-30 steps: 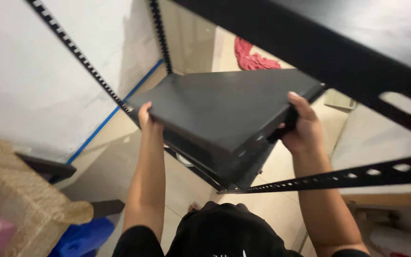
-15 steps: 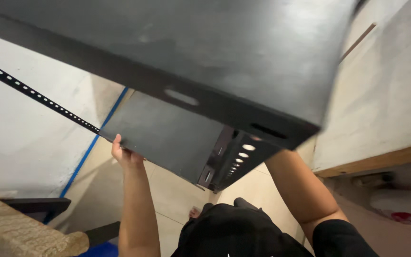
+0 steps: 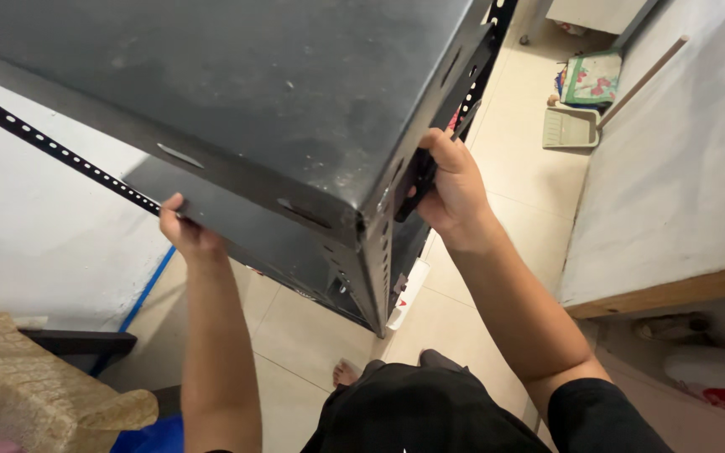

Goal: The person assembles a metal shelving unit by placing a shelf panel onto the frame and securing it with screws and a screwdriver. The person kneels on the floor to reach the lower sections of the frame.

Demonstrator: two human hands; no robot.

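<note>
The black shelf [image 3: 237, 92] hides both fingertips and runs past the top edge.

Home interior, likely a utility or storage corner. Cream tiled floor [image 3: 530, 168], plain white wall [image 3: 35, 243], woven basket [image 3: 35, 386], dustpan [image 3: 571, 127] left on the floor, black metal shelving unit [image 3: 253, 92] standing indoors.

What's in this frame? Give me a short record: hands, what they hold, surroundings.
scene: head view looking down at a black metal shelving rack over a tiled floor
left hand: left hand grips the left edge of a lower black metal shelf panel
right hand: right hand grips the rack's perforated black corner post
left side: slotted black upright strip against a white wall; woven tan basket
right side: green dustpan; grey slab with wooden edge
</note>
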